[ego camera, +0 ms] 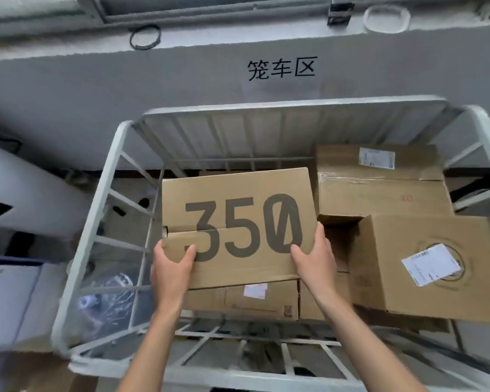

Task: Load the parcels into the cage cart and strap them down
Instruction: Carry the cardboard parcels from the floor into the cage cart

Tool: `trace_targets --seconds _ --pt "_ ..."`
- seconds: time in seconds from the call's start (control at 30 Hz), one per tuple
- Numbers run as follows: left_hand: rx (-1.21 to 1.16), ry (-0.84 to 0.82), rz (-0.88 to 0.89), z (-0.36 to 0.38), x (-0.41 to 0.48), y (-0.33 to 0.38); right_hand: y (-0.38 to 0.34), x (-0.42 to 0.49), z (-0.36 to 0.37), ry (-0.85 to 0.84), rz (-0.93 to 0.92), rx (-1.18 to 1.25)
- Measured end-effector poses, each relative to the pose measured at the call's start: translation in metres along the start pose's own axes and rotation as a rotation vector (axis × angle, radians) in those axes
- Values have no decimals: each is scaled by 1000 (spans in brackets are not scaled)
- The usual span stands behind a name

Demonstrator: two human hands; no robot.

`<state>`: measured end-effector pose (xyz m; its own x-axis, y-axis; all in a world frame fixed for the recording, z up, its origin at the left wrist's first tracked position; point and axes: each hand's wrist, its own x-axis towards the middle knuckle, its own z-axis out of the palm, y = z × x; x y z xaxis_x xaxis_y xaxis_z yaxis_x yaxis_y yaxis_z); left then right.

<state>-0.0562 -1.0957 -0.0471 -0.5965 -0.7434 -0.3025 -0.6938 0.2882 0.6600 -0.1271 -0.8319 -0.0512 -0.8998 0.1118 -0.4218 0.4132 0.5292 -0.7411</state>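
A brown cardboard box printed "350" (238, 205) is held over the inside of the white metal cage cart (96, 210). My left hand (171, 274) grips its near left corner and my right hand (314, 261) grips its near right corner. Under it lies a flat cardboard parcel with a white label (246, 302). At the cart's back right sits a taped brown parcel (379, 182). A tilted parcel with a round mark and a shipping label (425, 267) lies at the front right.
The cart stands against a grey wall with a paper sign (280, 69). A clear plastic bag (108, 295) lies outside the cart's left side. A white sack (26, 188) and a pale box (9, 304) sit at the left. A black ring (145, 36) rests on the ledge.
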Motion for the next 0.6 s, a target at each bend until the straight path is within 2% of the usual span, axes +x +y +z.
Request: trace_targets --seconds 0.13,0.33,0.47,0.6 --pt "28 -80 9 39 74 6 1 60 34 38 80 -11" --pt "20 -166 49 129 191 1 19 179 91 78 98 -6" --pt "49 -217 85 195 253 -25 56 246 129 52 140 -25" --pt "113 -283 61 248 288 -60 107 272 166 80 193 2"
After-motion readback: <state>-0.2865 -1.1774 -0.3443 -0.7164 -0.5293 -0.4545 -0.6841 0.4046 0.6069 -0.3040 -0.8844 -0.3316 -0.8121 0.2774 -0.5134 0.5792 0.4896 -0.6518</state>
